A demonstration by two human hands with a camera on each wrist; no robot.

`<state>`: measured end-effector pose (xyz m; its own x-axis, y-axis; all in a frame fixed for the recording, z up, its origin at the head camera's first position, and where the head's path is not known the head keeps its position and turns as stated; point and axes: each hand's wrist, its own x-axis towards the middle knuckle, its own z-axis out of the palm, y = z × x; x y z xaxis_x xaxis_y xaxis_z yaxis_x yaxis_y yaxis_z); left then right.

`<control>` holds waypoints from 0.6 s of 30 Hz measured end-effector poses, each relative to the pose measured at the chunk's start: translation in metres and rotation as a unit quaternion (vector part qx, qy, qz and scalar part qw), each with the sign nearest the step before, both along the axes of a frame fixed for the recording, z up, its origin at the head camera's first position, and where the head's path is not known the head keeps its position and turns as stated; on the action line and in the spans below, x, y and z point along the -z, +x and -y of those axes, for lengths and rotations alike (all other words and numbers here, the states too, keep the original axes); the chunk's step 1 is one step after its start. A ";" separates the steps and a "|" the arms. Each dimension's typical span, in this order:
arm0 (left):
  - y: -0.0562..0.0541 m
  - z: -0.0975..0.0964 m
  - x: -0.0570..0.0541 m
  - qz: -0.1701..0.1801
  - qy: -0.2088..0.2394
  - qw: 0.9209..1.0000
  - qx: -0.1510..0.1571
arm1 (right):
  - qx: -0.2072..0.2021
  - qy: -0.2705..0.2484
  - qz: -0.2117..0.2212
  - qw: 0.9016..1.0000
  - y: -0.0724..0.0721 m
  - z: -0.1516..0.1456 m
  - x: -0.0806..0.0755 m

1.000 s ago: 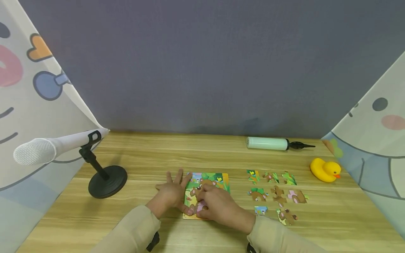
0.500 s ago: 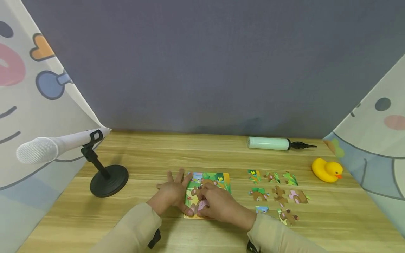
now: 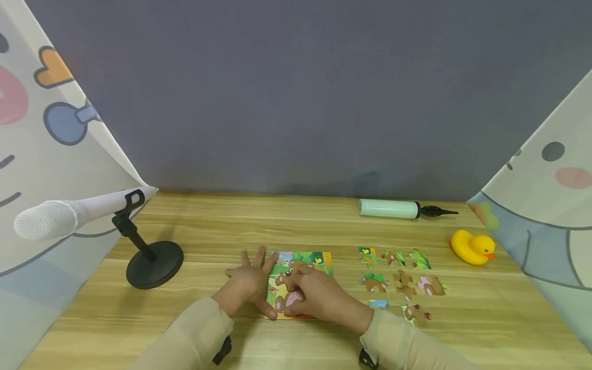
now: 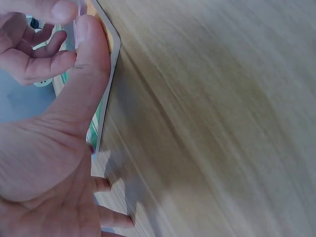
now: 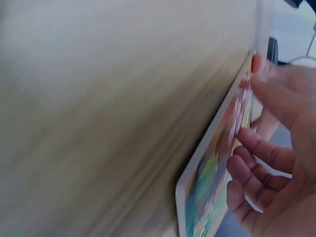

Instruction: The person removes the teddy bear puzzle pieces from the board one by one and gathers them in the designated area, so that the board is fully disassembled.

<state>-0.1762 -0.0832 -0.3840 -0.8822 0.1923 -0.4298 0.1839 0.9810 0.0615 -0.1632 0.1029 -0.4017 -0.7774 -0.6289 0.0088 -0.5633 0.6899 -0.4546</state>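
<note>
A square jigsaw puzzle board (image 3: 326, 258) with a brown bear picture lies flat on the table. My left hand (image 3: 246, 283) is at its left side, fingers spread, with the thumb resting on the lower left part of the board. In the left wrist view that thumb (image 4: 86, 64) lies along the board's corner. Over the board's middle, my right hand (image 3: 321, 297) has curled fingers and pinches a pink and brown puzzle piece (image 3: 294, 297) low against the picture. The right wrist view shows this piece (image 5: 240, 106) at the thumb and index finger. The right hand covers part of the picture.
Several loose puzzle pieces (image 3: 404, 280) lie in rows right of the board. A yellow rubber duck (image 3: 470, 247) and a white hand pump (image 3: 388, 208) are farther back on the right. On the left stands a white microphone (image 3: 88, 209) on a black stand (image 3: 155, 264).
The head view has shifted slightly. Both hands keep nearly the same place on the board, and the loose pieces lie as before.
</note>
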 end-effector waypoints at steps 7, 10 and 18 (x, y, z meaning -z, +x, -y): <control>0.000 0.000 -0.001 0.001 -0.011 1.000 0.002 | -0.004 0.007 -0.019 1.000 0.002 0.008 0.001; 0.000 -0.001 -0.001 -0.002 -0.015 1.000 0.003 | -0.002 0.005 -0.017 1.000 0.003 0.008 0.001; 0.000 -0.002 0.001 0.000 -0.017 1.000 0.000 | 0.001 0.020 -0.027 0.999 0.004 0.007 0.000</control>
<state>-0.1765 -0.0816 -0.3847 -0.8827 0.1772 -0.4353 0.1832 0.9827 0.0285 -0.1592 0.0959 -0.4017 -0.7776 -0.6282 0.0258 -0.5853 0.7082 -0.3950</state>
